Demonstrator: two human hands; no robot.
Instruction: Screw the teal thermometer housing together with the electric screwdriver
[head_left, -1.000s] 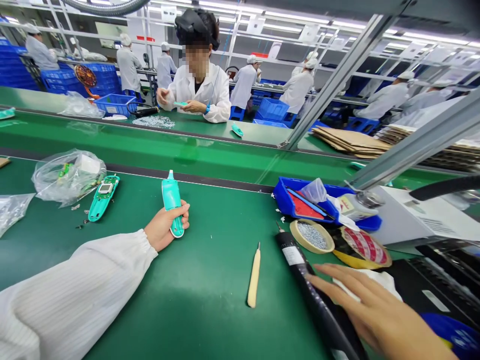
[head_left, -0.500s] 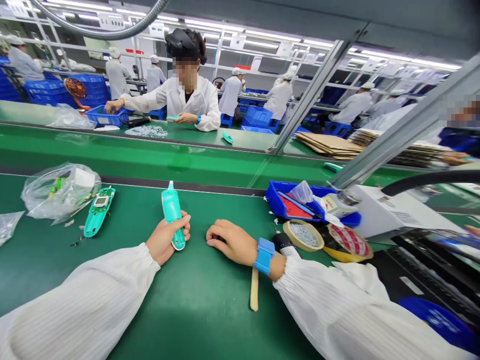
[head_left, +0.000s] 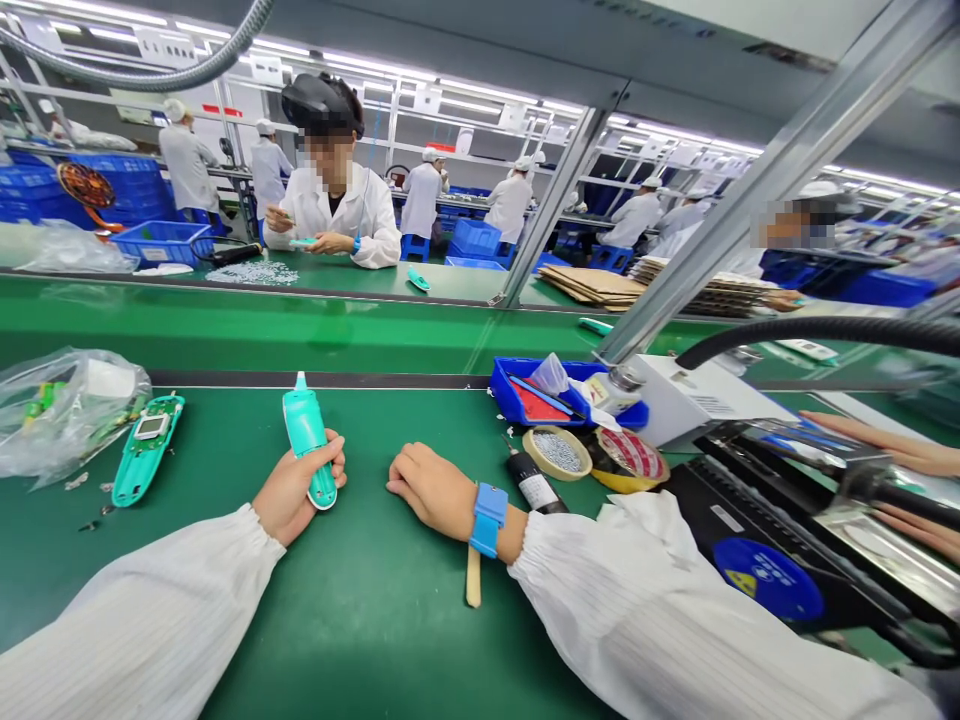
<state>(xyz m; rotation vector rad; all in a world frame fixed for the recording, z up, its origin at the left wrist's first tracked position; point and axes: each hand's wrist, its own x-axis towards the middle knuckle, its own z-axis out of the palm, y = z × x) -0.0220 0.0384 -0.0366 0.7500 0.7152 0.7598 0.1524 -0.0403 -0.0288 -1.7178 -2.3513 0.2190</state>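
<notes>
My left hand [head_left: 289, 490] is closed around the lower part of a teal and white ear thermometer [head_left: 302, 422], its narrow white tip pointing away from me. My thumb lies across its front. To the right, my right hand [head_left: 435, 490] rests on the green table with fingers curled in and nothing visible in them. A blue wrist strap [head_left: 490, 520] circles that wrist. Partly under the wrist lies a pale flat stick [head_left: 473, 580]. Left of my left hand lies an open teal housing half [head_left: 142, 465] with a circuit board and small display in it.
A clear plastic bag [head_left: 82, 410] of circuit boards lies at left. On the right are a blue tray [head_left: 506, 390] with tools, a black electric screwdriver [head_left: 532, 480], a dish of screws [head_left: 556, 452], a tape roll [head_left: 634, 460] and black equipment [head_left: 697, 520]. A co-worker [head_left: 337, 215] sits opposite.
My view has turned right, so things appear farther left. Both hands keep their pose. The co-worker opposite has drawn a hand back from the blue bin toward the teal part they hold.
</notes>
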